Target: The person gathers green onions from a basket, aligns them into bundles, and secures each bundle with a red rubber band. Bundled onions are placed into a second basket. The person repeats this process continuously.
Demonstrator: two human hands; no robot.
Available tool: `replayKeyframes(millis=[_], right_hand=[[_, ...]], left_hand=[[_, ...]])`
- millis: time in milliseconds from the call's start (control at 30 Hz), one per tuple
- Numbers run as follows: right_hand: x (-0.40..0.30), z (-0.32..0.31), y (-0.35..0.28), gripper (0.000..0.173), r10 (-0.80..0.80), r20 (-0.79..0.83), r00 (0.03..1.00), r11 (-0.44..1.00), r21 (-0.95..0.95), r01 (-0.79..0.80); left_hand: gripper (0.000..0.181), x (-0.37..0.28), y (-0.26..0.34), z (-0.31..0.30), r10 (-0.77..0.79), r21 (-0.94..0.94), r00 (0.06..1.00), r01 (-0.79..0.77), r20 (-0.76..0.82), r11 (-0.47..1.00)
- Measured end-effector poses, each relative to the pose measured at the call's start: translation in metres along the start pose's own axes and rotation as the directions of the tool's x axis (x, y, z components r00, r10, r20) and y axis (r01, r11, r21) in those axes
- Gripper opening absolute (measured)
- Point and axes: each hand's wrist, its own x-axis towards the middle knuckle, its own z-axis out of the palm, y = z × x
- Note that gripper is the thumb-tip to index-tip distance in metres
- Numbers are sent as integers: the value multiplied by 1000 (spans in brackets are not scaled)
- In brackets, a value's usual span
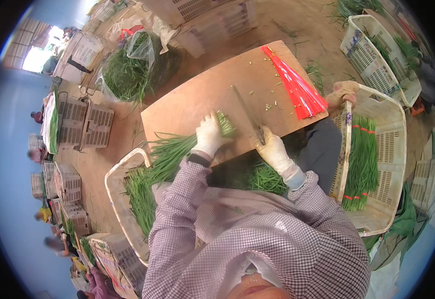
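Note:
My left hand point(209, 133), in a pale glove, is closed around a bunch of long green stalks point(174, 151), perhaps garlic scapes or chives. The bunch's cut ends lie towards the middle of the wooden board point(187, 101), and its leafy tips hang off the left edge. In my gloved right hand point(271, 146) is the handle of a long-bladed knife point(244, 106). Its blade lies over the board, pointing away from me, apart from the stalks. Short cut stalk pieces point(268, 107) are scattered right of the blade. Red plastic strips point(296, 84), tied at one end, fan out along the board's right side.
At my left a white plastic crate point(114, 198) holds loose greens. The crate at right point(397, 157) contains bundles point(360, 164) bound with red bands. Cut greens point(266, 177) lie below the board. Beyond it stand a bag of greens point(127, 71) and stacked crates point(217, 28). People work along the left.

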Motion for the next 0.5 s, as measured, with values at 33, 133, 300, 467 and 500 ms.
replayKeyframes(millis=[33, 133, 300, 467, 500], right_hand=[[-5, -3, -1, 45, 1, 11, 1000, 1000, -8, -1], [-21, 5, -11, 43, -116, 57, 992, 993, -24, 118], [-19, 17, -24, 40, -45, 121, 992, 985, -159, 64], [-2, 14, -32, 39, 18, 248, 969, 982, -187, 29], [8, 16, -33, 39, 19, 269, 963, 982, -187, 33]], left_hand=[[111, 1, 2, 2, -35, 5, 999, 35, 7, 999], [95, 12, -1, 14, -103, 17, 994, 102, 30, 995], [69, 20, -6, 32, -80, 65, 997, 79, 4, 995], [66, 19, -17, 46, -13, 95, 997, 21, -77, 995], [66, 17, -19, 48, 3, 99, 994, 8, -110, 995]])
